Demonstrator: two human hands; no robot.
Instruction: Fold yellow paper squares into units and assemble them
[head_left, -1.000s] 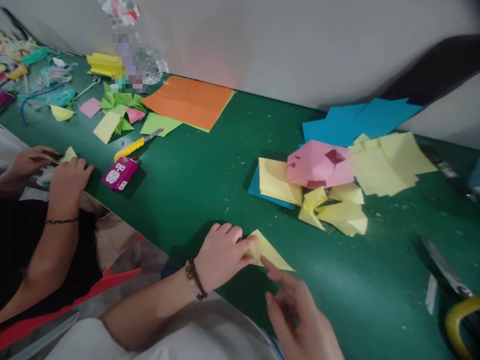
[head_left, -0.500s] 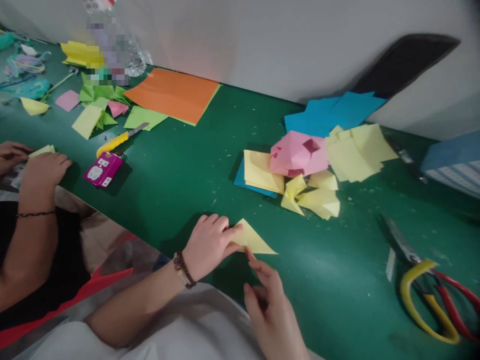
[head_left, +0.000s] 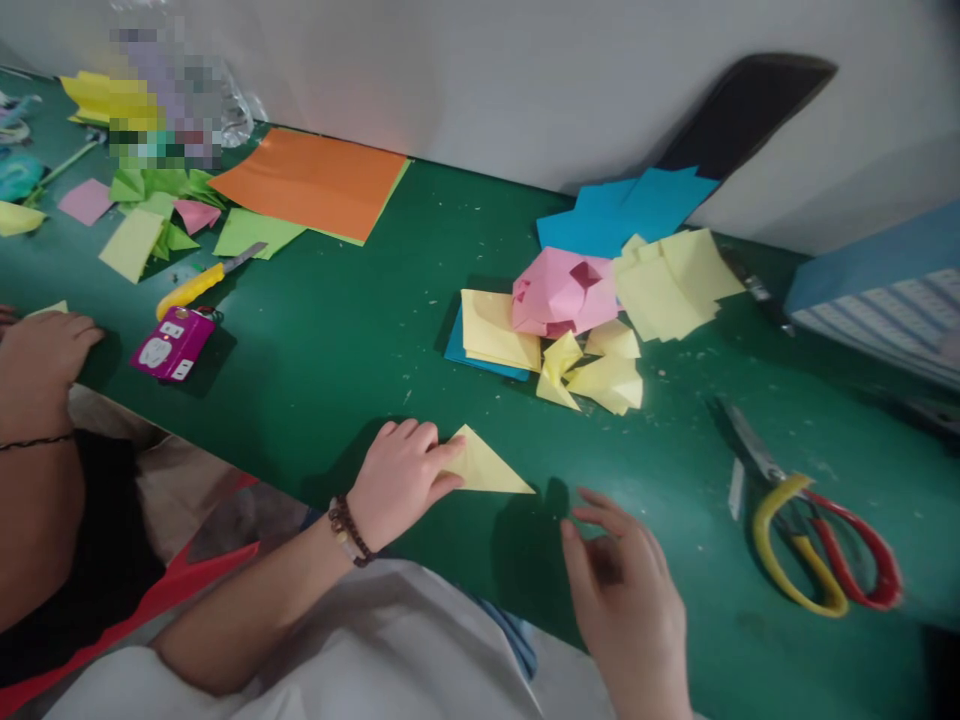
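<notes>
Left hand (head_left: 397, 485) pressing flat on yellow paper triangle (head_left: 487, 468), right hand (head_left: 622, 600) half-open, empty.

1. Your left hand (head_left: 397, 480) rests palm-down near the front edge of the tabletop (head_left: 337, 330), fingers (head_left: 424, 440) together and pointing right — a beaded bracelet (head_left: 343, 528) circles the wrist.
2. Your right hand (head_left: 622, 600) hovers above the tabletop's front edge, its fingertips (head_left: 592, 510) loosely curled inward — well apart from your left.

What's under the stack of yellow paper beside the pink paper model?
A blue sheet shows at the edge beneath the yellow stack. The stack covers the rest, so its full extent and anything else underneath can't be seen.
</notes>
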